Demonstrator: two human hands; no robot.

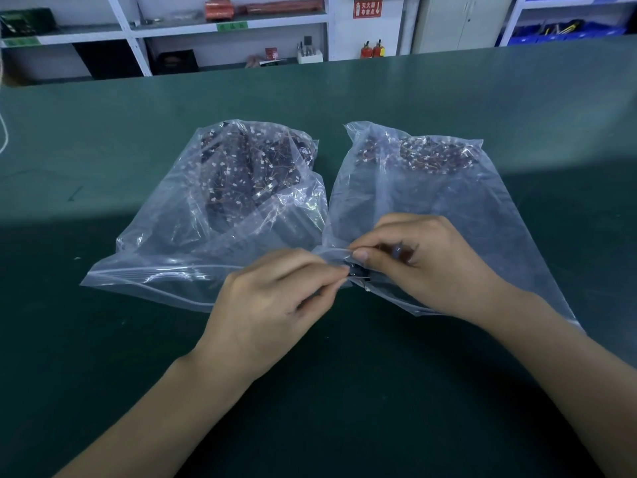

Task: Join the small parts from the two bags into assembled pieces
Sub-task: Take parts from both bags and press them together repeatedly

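Observation:
Two clear zip bags lie side by side on the green table. The left bag (179, 236) holds a dark heap of small black parts with thin wires and white plugs. The right bag (482, 208) holds a similar heap of reddish wired parts at its far end. Between the bags' near corners, my left hand (272, 298) and my right hand (427, 260) meet. Both pinch a small black part (358, 272) with their fingertips. A thin wire with a white tip hangs below it. Much of the part is hidden by my fingers.
The green table (344, 391) stretches wide around the bags. A white cord (4, 136) lies at the far left edge. Behind the table stand white shelves (227, 27) with boxes, two red fire extinguishers (372, 50) and blue bins (565, 32).

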